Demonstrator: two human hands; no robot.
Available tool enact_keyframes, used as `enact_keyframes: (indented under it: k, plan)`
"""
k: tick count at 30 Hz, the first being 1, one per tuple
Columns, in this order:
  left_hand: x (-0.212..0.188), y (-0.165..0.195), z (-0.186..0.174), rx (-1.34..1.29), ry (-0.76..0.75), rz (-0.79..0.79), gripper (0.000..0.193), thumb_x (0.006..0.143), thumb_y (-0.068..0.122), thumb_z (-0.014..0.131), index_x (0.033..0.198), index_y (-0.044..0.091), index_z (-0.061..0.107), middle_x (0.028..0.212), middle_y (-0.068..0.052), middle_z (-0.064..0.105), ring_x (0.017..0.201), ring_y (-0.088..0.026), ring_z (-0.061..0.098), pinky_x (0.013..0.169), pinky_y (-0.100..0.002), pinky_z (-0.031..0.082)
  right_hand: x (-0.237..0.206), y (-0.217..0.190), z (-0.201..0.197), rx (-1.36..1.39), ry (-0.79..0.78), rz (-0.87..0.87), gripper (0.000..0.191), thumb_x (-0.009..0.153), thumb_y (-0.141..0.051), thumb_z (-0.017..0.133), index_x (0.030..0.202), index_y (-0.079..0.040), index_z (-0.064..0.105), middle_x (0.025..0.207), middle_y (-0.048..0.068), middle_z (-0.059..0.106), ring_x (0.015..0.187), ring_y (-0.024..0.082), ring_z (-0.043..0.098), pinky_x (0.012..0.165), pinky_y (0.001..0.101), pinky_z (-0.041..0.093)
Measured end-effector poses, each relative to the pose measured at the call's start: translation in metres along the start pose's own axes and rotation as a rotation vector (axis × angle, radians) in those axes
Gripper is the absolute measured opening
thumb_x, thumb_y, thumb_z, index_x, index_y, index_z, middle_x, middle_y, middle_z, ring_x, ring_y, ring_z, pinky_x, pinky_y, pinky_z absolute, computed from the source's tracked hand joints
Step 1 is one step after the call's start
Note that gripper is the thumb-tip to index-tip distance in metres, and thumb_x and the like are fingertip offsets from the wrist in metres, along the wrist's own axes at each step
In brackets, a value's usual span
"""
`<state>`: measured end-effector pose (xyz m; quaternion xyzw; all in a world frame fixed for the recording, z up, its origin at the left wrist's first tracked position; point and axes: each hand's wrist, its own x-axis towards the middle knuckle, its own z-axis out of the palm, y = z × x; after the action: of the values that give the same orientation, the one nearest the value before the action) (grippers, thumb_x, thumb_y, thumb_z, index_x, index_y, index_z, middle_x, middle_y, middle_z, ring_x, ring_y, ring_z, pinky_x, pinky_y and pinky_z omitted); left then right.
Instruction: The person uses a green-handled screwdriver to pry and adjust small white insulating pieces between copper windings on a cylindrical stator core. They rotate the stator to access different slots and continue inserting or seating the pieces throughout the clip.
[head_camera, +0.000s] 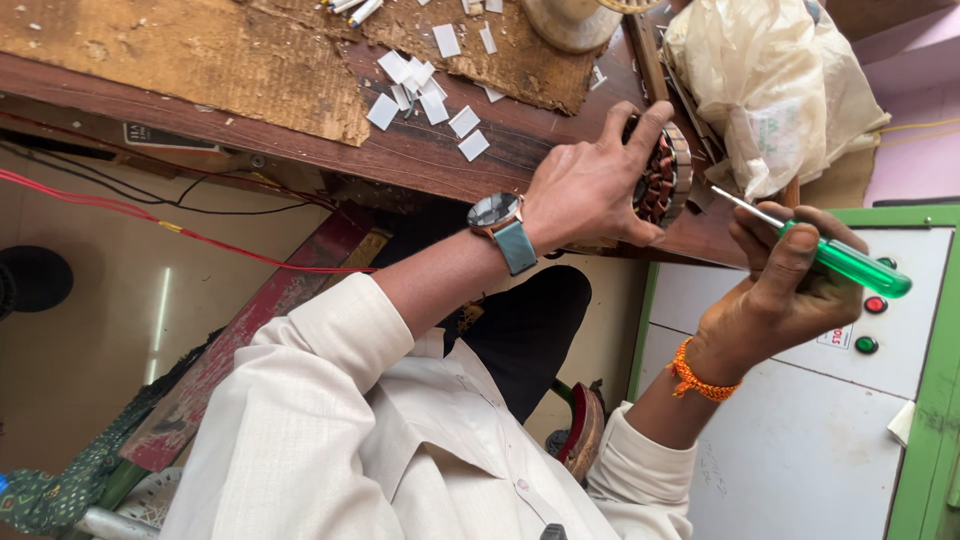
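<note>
Head view: worn dark wooden bench, edge running across the frame, a torn sheet of brown board laid over part of it. Small white paper slips scattered on the wood. Crumpled pale plastic bag on the bench beside the work. Base of a cream spool just showing at the top edge. Red wire and black wires hang under the bench over a pale floor. White metal cabinet with green frame sits beside the bench, with a red button and a green button on its face.

Motor stator, a round steel core with copper windings, rests at the bench edge, just beside the bag. Left hand, wristwatch on it, grasps the stator from the side, thumb over the top rim, fingers wrapped under. Right hand, orange thread band at the wrist, is clenched round the green handle of a screwdriver; the shaft points at the stator, tip close to its outer edge. Contact itself: can't tell.

Judgement on the step: looks like working at the slots or windings with the tip.
- keep the core pinned hard against the bench
- short, controlled pushes, blade flat to the slot
- keep the tip off the enamel on the copper
- left fingers sit in the slip line; move them clear
</note>
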<state>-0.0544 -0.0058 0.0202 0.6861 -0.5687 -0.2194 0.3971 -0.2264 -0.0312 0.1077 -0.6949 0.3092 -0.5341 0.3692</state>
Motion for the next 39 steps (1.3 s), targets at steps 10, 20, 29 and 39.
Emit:
enact_keyframes:
  k: [10,20,29,39]
  plan:
    - [0.013,-0.016,-0.004,0.02,0.033,0.124,0.141,0.057,0.068,0.096,0.156,0.013,0.014,0.159,-0.026,0.025,0.083,-0.038,0.074,0.067,-0.044,0.064,-0.035,0.049,-0.003,0.482,0.056,0.343,0.034,0.106,-0.028,0.072,0.122,0.0,0.06,0.109,0.015,0.071,0.097,0.026,0.076,0.084,0.0342,0.067]
    - [-0.008,-0.008,0.006,0.077,0.139,0.114,0.129,0.058,0.052,0.096,0.155,0.016,0.019,0.16,-0.02,0.032,0.082,-0.035,0.076,0.065,-0.043,0.066,-0.03,0.052,-0.003,0.441,0.175,0.295,0.038,0.105,-0.031,0.07,0.121,0.002,0.06,0.108,0.017,0.073,0.094,0.026,0.077,0.082,0.0336,0.067]
    - [0.003,-0.003,-0.001,0.1,0.083,-0.03,0.139,0.052,0.05,0.097,0.155,0.012,0.011,0.155,-0.029,0.029,0.07,-0.038,0.074,0.057,-0.042,0.065,-0.034,0.043,0.024,0.131,0.199,0.044,0.04,0.105,-0.027,0.075,0.115,0.008,0.059,0.106,0.02,0.073,0.092,0.027,0.078,0.08,0.0339,0.07]
    - [-0.003,0.005,0.006,0.094,0.096,-0.048,0.143,0.05,0.051,0.1,0.154,0.013,0.01,0.157,-0.031,0.025,0.072,-0.038,0.074,0.053,-0.042,0.063,-0.039,0.045,0.027,-0.01,0.238,-0.051,0.045,0.101,-0.03,0.08,0.112,0.009,0.059,0.103,0.022,0.074,0.091,0.027,0.079,0.08,0.0358,0.072]
